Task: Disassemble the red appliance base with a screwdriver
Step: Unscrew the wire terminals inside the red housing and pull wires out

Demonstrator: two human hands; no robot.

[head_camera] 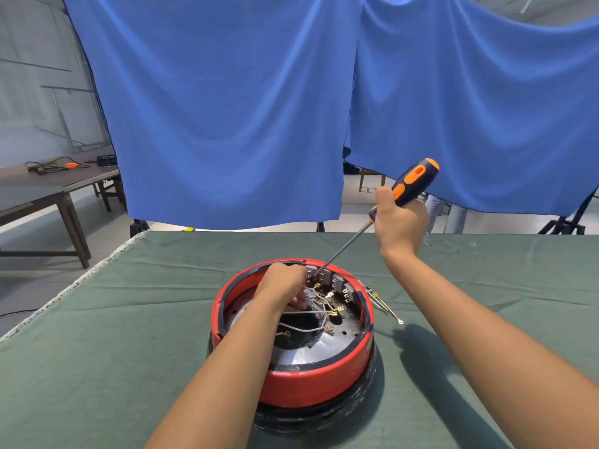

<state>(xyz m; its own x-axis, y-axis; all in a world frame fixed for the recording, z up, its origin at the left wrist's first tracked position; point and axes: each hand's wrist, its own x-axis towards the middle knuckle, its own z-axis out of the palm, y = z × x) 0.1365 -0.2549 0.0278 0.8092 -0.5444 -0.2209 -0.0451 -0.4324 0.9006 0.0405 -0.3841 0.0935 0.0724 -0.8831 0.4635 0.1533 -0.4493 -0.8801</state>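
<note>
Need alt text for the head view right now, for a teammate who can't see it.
A right hand grips an orange-and-navy screwdriver, its tip set at the grey terminal block on the far inner rim of an opened red appliance base. The left hand reaches inside among loose wires, on a green cloth-covered table.

The base (291, 345) sat on the table (113, 335). The left hand (283, 285) reached inside the base, at its far side. The right hand (400, 218) was up behind the base, to the right, and its screwdriver (382, 212) slanted down to the base's far rim. Loose wires (384, 306) lay just right of the base.
</note>
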